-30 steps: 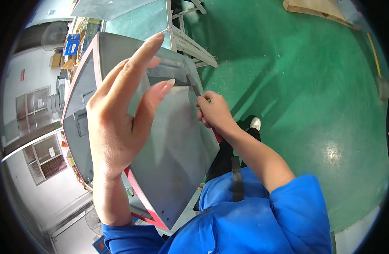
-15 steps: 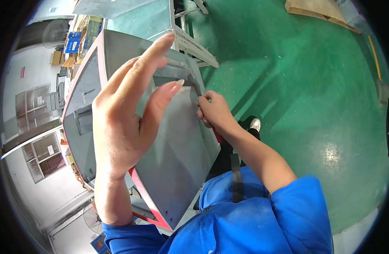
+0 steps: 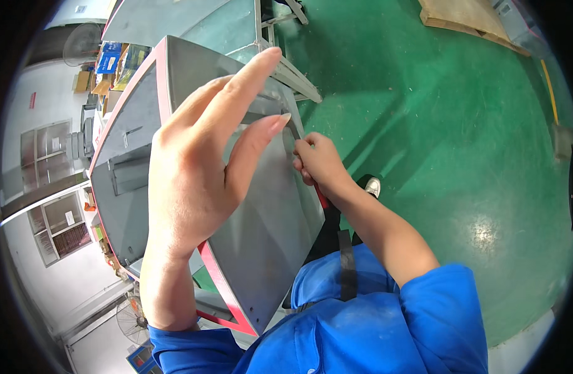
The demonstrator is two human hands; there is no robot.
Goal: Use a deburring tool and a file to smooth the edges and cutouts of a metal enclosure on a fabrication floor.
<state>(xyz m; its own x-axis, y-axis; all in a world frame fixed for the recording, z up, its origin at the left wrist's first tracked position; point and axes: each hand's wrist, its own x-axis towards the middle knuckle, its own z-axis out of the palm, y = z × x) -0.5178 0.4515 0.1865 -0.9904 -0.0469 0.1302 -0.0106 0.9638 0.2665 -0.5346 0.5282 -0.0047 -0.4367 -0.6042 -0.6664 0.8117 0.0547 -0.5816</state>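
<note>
Head view: grey metal cabinet [image 3: 261,249] with red-edged frame seen at centre-left of frame, tilted. Left hand [image 3: 199,162] raised flat at centre, fingers spread and extended, thumb laid toward cabinet's upper panel; nothing clamped. Right hand [image 3: 317,163] curled closed just right of centre, at cabinet's edge, gripped on small dark tool [image 3: 295,131], possibly a screwdriver; tip poorly seen. Green floor [image 3: 448,137] fills right side; wooden pallet [image 3: 467,22] at upper right.

A green floor [image 3: 461,156] bears a wooden pallet [image 3: 464,19] at its far edge.
</note>
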